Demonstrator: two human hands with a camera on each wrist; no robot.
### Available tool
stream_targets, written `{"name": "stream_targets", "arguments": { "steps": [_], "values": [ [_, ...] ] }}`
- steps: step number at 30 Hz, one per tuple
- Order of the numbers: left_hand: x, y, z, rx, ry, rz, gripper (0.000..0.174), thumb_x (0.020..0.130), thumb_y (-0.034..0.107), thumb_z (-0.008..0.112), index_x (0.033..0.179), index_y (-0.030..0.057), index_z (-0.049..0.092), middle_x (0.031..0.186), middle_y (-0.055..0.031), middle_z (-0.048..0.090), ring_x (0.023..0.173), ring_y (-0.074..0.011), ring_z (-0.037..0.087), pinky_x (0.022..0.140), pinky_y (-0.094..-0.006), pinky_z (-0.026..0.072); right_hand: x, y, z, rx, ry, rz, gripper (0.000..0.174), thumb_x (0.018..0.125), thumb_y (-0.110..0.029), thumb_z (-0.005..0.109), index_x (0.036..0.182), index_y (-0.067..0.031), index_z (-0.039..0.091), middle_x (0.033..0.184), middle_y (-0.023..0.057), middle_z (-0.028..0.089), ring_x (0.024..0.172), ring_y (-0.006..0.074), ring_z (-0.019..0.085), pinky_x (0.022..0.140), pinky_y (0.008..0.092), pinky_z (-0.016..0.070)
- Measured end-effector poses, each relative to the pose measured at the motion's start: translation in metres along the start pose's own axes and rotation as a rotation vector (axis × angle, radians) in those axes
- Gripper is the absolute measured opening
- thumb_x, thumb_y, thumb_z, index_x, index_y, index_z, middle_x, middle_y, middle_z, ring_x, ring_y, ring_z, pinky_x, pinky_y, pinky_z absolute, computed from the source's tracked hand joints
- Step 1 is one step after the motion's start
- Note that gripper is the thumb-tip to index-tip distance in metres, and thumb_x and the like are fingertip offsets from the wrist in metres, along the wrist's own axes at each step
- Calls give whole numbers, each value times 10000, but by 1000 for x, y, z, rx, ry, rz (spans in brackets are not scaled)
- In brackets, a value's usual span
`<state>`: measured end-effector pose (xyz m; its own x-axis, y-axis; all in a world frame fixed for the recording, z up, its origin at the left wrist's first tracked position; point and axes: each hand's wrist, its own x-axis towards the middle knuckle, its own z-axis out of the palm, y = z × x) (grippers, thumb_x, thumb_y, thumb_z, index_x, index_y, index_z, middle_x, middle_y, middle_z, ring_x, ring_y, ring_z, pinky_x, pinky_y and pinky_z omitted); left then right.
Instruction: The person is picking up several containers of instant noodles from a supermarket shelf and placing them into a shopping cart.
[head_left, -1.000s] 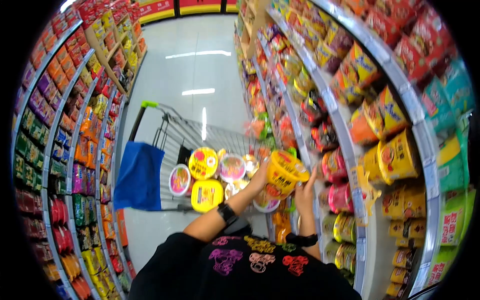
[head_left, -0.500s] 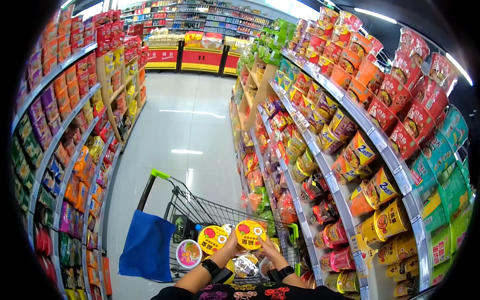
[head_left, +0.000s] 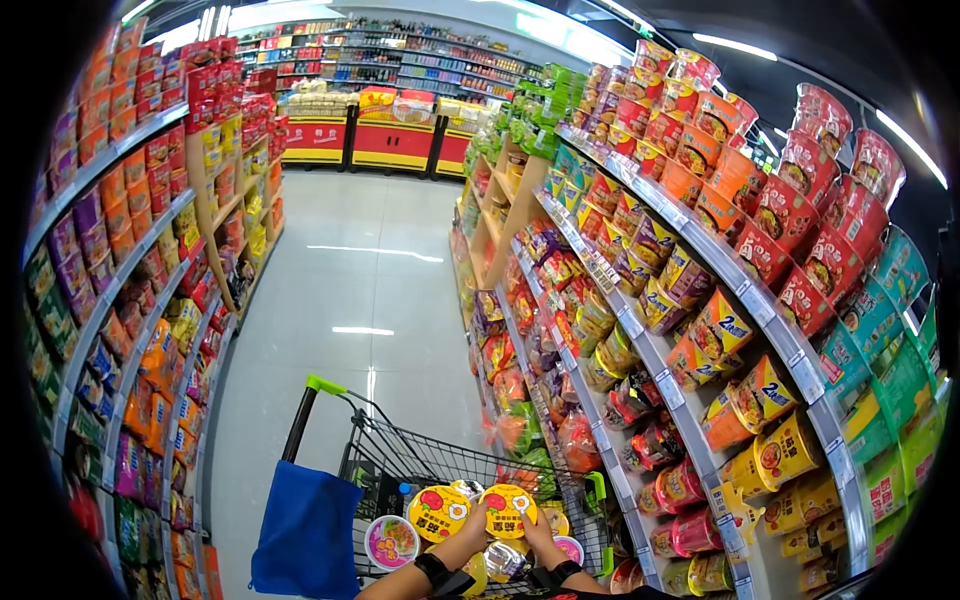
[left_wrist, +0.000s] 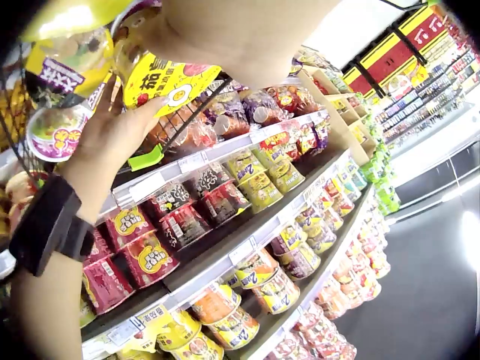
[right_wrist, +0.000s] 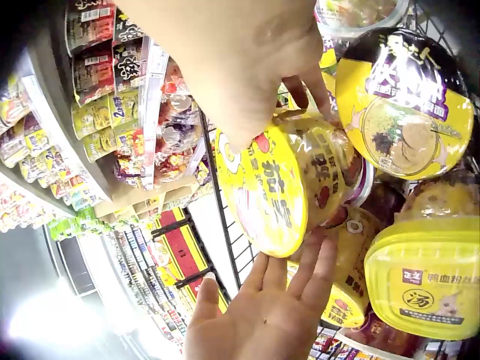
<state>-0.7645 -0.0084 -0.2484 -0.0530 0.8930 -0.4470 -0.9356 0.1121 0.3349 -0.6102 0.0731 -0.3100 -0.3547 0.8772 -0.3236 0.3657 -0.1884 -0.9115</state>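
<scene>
A yellow instant noodle tub [head_left: 510, 512] with a tomato-and-egg lid is between my hands, over the shopping cart [head_left: 420, 450]. My right hand [right_wrist: 262, 67] grips it, thumb across the lid [right_wrist: 266, 195] and fingers round the side. My left hand [right_wrist: 262, 319] has its palm turned up, fingers straight against the tub's edge and thumb spread away. In the left wrist view the right hand [left_wrist: 112, 139] shows beyond the tub [left_wrist: 169, 82]. A matching tub [head_left: 438, 512] lies right beside it in the cart.
In the cart are a pink-and-white bowl [head_left: 391, 542], a yellow square container [right_wrist: 424, 277] and a black-and-yellow bowl [right_wrist: 405, 105]. A blue cloth [head_left: 305, 530] hangs on its handle. Noodle shelves [head_left: 690, 330] line the right, packet shelves [head_left: 130, 330] the left, with aisle floor [head_left: 350, 270] between.
The tub has moved left and down from beside the right-hand shelf to over the cart, alongside the matching tub. The lid has turned to face up. The head view has tilted up along the aisle.
</scene>
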Motion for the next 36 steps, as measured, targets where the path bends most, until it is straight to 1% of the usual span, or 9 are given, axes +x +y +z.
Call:
{"name": "stream_targets", "arguments": {
  "steps": [3,6,11,15,19,20,22,28,36],
  "values": [
    [20,-15,-24,-38,54,27,419,944,268,359,1336,131,305,1226,-140,496,1049,-293,560,829,-473,499,6,17,6,-63,91,-55,296,884,-185,559,1129,-28,508,973,85,605,829,176,585,696,297,478],
    [-30,14,45,12,370,39,582,925,236,399,1411,237,79,1281,-146,419,1060,-326,543,829,-511,483,-2,5,14,-70,149,-192,293,870,-177,574,1110,-21,513,942,104,622,829,191,599,714,297,473],
    [-20,-11,20,-123,349,117,727,903,180,411,1397,317,-105,1297,-152,368,1056,-350,532,831,-536,469,-17,-18,20,-206,186,-86,320,868,-212,570,1127,-35,505,973,116,621,852,207,611,731,314,478],
    [-9,-43,5,-192,563,212,573,839,95,395,1338,254,164,1205,-134,417,1014,-318,538,830,-495,478,-37,-36,12,-373,182,-82,467,841,-225,588,1252,-66,433,1033,168,611,925,281,609,773,349,477],
    [-37,-64,49,96,517,107,554,833,99,390,1336,249,213,1215,-93,449,1094,-254,490,861,-448,437,-78,-39,-18,-348,233,-215,562,832,-279,588,1317,-86,378,1136,195,570,1011,333,575,812,364,469],
    [-22,-90,31,13,269,231,528,842,125,398,1331,251,243,1248,-64,436,1127,-222,452,919,-427,369,-91,-38,-28,-349,289,-280,551,835,-273,585,1312,-84,385,1145,193,566,1024,331,571,825,361,466],
    [-58,-98,78,94,425,-53,742,799,138,457,1415,309,82,1339,-54,329,1103,-227,437,874,-338,387,-120,-31,-51,-268,338,-230,477,854,-226,558,1285,-76,422,1152,171,571,1017,323,578,846,345,463],
    [-102,-216,81,463,240,-387,771,792,217,479,1421,325,46,1444,-44,181,1293,-250,214,984,-482,215,-261,19,-139,-124,702,-280,426,865,-154,542,1272,-81,442,1161,146,579,993,249,604,802,322,485],
    [-262,-401,107,716,8,-782,766,825,332,503,1430,108,89,1500,-6,54,1361,-239,87,1062,-437,122,-519,125,-199,-65,1333,-72,363,860,-115,538,1213,-57,482,1105,152,603,983,255,606,788,320,492]
  ]
}}
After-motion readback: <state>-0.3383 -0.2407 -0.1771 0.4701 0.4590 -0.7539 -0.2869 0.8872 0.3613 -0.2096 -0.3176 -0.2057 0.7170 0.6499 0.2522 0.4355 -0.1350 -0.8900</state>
